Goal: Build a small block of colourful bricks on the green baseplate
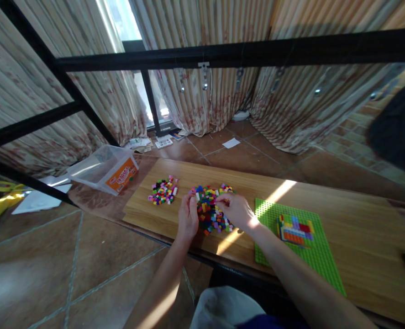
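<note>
At the brick pile [207, 211]: left hand [188, 218] at left edge, right hand [235, 210] at right, both with fingers narrowed, likely for small pieces; cannot tell if holding any. Right of pile: brick build [295, 231] on green baseplate [320, 258], apparently for firm footing. Left: smaller heap [164, 192], then tub [94, 172] with orange label [123, 175], lettering too blurred.

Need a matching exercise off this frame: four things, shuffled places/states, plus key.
1. Plastic box
2. Green baseplate
3. Smaller brick pile
4. Right hand

A. Under the multicoloured brick build
B. At the right part of the larger brick pile
C. Bears an orange label
D. Between the box and the larger brick pile

Pairs: 1-C, 2-A, 3-D, 4-B
</note>
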Demonstrator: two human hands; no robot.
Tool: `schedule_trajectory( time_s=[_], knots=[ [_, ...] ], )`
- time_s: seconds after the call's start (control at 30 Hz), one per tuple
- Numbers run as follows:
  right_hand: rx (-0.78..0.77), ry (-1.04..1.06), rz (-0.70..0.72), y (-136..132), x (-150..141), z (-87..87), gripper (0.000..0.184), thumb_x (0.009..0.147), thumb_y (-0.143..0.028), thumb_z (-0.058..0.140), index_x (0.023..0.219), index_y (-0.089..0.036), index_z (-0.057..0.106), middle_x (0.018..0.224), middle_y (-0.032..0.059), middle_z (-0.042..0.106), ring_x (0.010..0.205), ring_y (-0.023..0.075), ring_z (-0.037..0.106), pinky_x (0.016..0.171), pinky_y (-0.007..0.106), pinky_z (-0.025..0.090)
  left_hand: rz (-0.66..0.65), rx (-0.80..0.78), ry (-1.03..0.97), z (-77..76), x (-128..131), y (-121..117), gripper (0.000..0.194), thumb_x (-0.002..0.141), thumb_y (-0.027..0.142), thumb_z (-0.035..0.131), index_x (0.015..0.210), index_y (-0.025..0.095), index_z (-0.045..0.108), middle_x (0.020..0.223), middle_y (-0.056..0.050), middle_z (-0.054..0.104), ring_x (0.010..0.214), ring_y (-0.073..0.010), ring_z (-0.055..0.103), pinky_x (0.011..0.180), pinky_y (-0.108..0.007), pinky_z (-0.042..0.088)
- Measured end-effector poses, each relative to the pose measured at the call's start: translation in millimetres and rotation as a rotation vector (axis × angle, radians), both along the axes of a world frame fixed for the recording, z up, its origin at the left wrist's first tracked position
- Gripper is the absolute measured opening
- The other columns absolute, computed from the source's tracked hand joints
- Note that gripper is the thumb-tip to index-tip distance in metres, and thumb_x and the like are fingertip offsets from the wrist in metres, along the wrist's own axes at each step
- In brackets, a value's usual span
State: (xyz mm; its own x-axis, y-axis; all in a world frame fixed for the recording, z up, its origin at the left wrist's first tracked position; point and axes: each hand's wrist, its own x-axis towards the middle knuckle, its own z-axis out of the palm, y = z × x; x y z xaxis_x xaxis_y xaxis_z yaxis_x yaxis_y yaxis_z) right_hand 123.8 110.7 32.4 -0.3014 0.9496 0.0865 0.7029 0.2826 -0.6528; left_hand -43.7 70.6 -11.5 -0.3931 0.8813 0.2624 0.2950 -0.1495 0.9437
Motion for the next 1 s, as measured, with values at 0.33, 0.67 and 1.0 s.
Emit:
schedule_trajectory(
  time_s=[0.33,0.67,1.0],
  knots=[
    [0.106,-0.239,0.112,46,-58,5.9,0.026,0.091,-0.022,0.045,0.102,-0.023,0.069,0.104,0.0049,0.069,0.094,0.0171,0.062,0.082,0.025,0.042,0.144,-0.005,-0.012,-8.8,-26,-3,0.037,0.093,0.046,0.039,0.102,0.018,0.062,0.104,-0.008,0.065,0.101,-0.0194,0.058,0.093,-0.034,0.042],
    [0.086,-0.482,0.287,61,-91,2.3,0.021,0.079,-0.010,0.053,0.092,-0.013,0.070,0.104,0.0148,0.065,0.102,0.0232,0.057,0.087,0.029,0.043,0.156,-0.021,-0.335,-17.2,-23,-4,0.034,0.088,0.049,0.044,0.091,0.019,0.058,0.083,-0.004,0.067,0.078,-0.0175,0.065,0.075,-0.031,0.052],
    [0.137,-0.387,0.315,49,-85,3.3,0.023,0.079,-0.005,0.051,0.090,-0.016,0.068,0.096,0.0111,0.069,0.096,0.0211,0.059,0.086,0.028,0.041,0.109,-0.055,-0.485,-7.8,-20,-4,0.028,0.080,0.041,0.056,0.097,0.019,0.050,0.078,0.001,0.062,0.061,-0.0121,0.063,0.064,-0.028,0.053]
  ],
)
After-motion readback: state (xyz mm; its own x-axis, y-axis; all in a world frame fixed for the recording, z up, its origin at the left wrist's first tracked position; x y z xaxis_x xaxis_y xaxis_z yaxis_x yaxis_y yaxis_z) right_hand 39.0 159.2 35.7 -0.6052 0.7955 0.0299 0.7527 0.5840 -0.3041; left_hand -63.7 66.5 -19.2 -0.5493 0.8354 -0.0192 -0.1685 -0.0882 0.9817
